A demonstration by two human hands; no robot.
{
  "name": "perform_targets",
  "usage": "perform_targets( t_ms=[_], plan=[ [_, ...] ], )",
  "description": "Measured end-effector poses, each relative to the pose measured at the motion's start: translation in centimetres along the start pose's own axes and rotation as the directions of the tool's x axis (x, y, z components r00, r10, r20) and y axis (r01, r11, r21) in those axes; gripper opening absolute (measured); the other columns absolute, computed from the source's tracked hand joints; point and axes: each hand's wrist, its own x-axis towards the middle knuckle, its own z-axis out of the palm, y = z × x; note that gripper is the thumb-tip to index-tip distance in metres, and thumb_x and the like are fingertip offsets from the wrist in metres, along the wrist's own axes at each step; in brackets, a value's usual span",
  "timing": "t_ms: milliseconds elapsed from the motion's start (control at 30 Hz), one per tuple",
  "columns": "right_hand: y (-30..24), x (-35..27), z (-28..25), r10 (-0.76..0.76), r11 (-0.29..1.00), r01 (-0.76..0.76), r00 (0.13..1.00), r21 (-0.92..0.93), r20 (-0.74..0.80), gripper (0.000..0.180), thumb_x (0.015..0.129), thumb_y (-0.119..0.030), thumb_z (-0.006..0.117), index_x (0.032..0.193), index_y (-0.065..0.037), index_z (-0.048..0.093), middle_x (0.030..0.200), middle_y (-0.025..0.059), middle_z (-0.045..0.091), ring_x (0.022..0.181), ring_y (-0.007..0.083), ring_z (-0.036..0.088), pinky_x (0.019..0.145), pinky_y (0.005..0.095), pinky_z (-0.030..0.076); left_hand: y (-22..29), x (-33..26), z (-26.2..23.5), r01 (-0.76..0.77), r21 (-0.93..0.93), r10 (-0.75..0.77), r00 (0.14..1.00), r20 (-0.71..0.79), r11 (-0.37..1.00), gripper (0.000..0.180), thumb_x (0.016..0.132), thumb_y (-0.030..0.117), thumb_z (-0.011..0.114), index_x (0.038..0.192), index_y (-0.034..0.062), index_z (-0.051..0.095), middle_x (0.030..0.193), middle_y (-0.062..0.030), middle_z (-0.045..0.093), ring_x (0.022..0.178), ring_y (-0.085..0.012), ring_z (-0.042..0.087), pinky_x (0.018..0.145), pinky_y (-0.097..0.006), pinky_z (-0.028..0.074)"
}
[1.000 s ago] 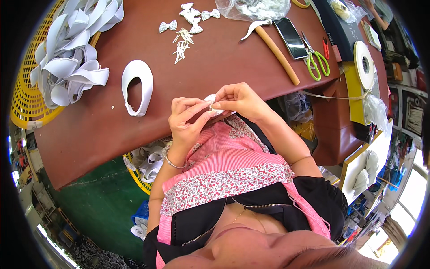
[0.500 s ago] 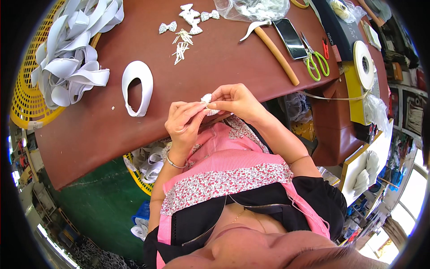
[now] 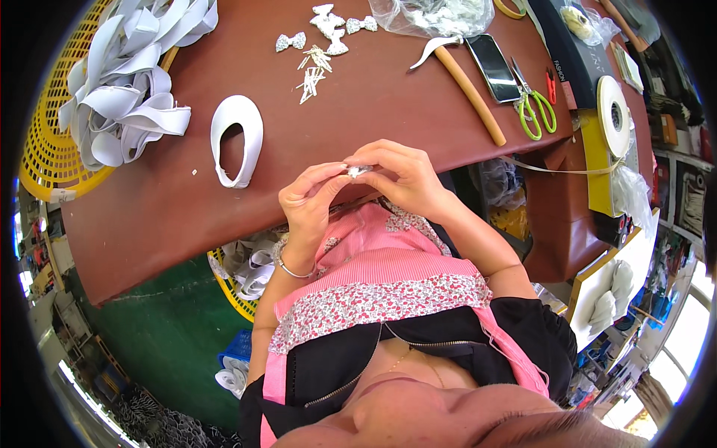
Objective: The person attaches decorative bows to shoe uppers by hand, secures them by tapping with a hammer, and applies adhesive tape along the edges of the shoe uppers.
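My left hand [image 3: 308, 198] and my right hand [image 3: 407, 178] meet at the table's front edge. Pinched between their fingertips is a small white patterned fabric bow [image 3: 359, 171], mostly covered by the fingers. Farther off on the table lie several similar bows [image 3: 290, 42], white with a small dark pattern. Just in front of them is a loose heap of thin pale strips [image 3: 310, 81]. To the left of my hands rests a single white ring-shaped piece [image 3: 252, 123], wide at one end and narrow at the other.
A yellow basket [image 3: 39, 160] heaped with white curved pieces [image 3: 112, 101] stands at the left. At the right lie a wooden-handled hammer [image 3: 470, 97], a phone [image 3: 493, 67] and green-handled scissors [image 3: 539, 116]. A roll of white tape [image 3: 613, 116] sits beyond the brown table's [image 3: 149, 231] edge.
My right hand's fingers have closed farther over the bow, so less of it shows. Both hands stay together at the table edge. The whole view has shifted slightly.
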Motion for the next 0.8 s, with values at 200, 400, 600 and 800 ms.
perform_targets(
  t_ms=[200,400,600,800],
  plan=[
    [0.5,-0.4,0.3,0.051,0.983,-0.038,0.997,0.179,-0.066,0.021,0.096,0.002,0.076,0.116,0.000,0.076,0.111,0.0112,0.076,0.097,0.0183,0.076,0.080,0.0314,0.063,-0.5,0.4,0.2,0.018,-0.108,-0.015,0.999,0.035,0.994,0.021,0.092,-0.013,0.076,0.109,-0.0022,0.078,0.115,-0.0110,0.073,0.104,-0.0182,0.071,0.095,-0.031,0.060],
    [1.1,-0.1,-0.3,0.007,0.994,-0.002,0.999,0.107,-0.052,0.018,0.098,0.004,0.073,0.115,0.001,0.074,0.112,0.0100,0.073,0.098,0.0166,0.074,0.080,0.0312,0.064,-1.3,0.4,-0.1,0.105,-0.324,-0.109,0.994,0.006,0.940,0.020,0.092,-0.013,0.076,0.108,-0.0016,0.078,0.114,-0.0088,0.071,0.104,-0.0164,0.069,0.094,-0.030,0.059],
    [0.4,0.5,-0.3,0.000,0.983,0.001,1.000,0.186,-0.008,0.016,0.099,0.005,0.070,0.114,0.002,0.071,0.112,0.0124,0.071,0.099,0.0179,0.073,0.080,0.0322,0.064,0.7,0.3,0.6,0.029,0.008,-0.028,0.999,-0.019,1.000,0.018,0.092,-0.010,0.078,0.108,-0.0005,0.078,0.114,-0.0088,0.073,0.101,-0.0163,0.070,0.091,-0.030,0.059],
    [0.4,0.0,0.0,-0.090,0.995,0.089,0.996,-0.047,-0.003,0.016,0.095,0.008,0.072,0.111,0.003,0.071,0.109,0.0132,0.074,0.097,0.0185,0.074,0.084,0.0307,0.062,2.4,0.9,0.5,-0.290,0.562,0.265,0.956,0.129,0.774,0.015,0.086,0.005,0.086,0.099,0.0042,0.078,0.091,-0.0062,0.076,0.084,-0.0220,0.069,0.073,-0.034,0.055]
  ],
)
